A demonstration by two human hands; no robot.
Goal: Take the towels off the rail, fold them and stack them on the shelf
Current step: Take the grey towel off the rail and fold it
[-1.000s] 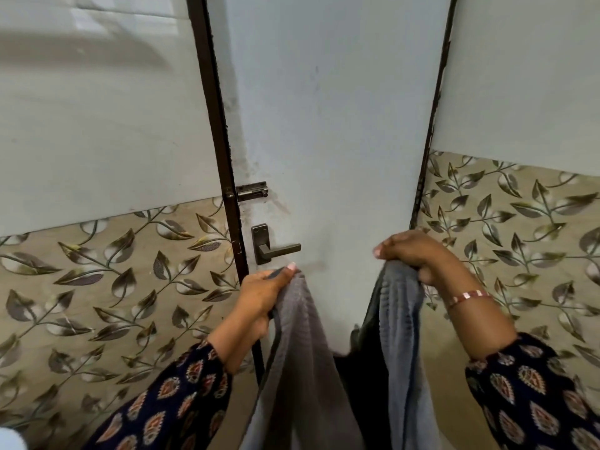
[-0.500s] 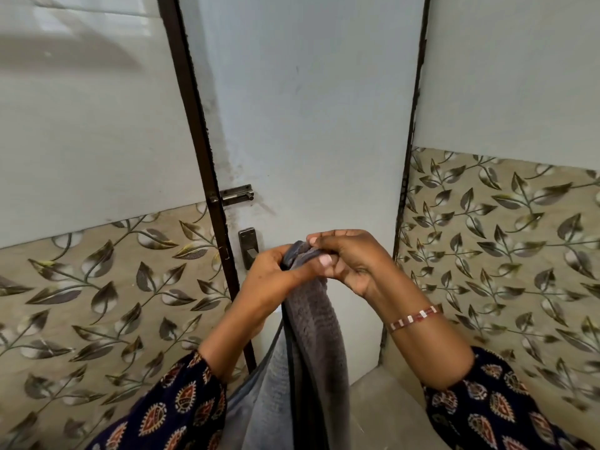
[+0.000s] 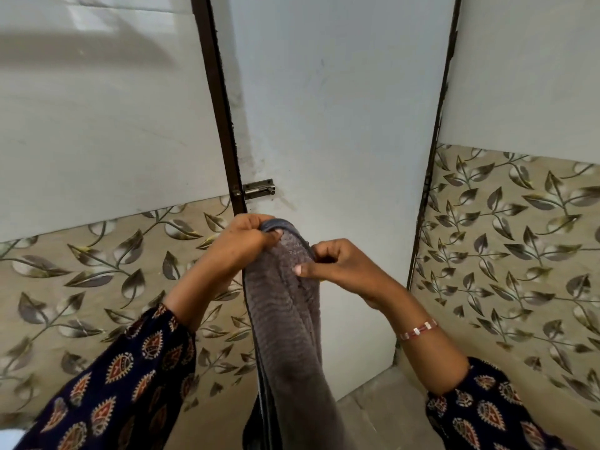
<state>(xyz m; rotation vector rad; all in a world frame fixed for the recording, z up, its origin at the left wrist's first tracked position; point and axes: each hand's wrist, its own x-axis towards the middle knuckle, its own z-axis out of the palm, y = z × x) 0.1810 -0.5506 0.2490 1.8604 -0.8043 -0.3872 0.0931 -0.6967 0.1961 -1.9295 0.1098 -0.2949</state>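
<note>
I see my left hand [image 3: 242, 243] pinching the top fold of a grey towel [image 3: 285, 319] that hangs doubled in front of the pale door [image 3: 334, 125], while my right hand [image 3: 337, 266] pinches its right edge just beside, below the slide bolt [image 3: 259, 190].

A grey towel [image 3: 285, 306] hung doubled in front of a pale door [image 3: 337, 125], its top fold pinched by the left hand [image 3: 246, 241] while the right hand [image 3: 337, 264] gripped its right edge just beside. A bolt latch [image 3: 259, 190] sat on the door's left side above the hands, by the dark frame [image 3: 220, 102]. Leaf-patterned tiles [image 3: 519, 254] covered the lower walls left and right.
</note>
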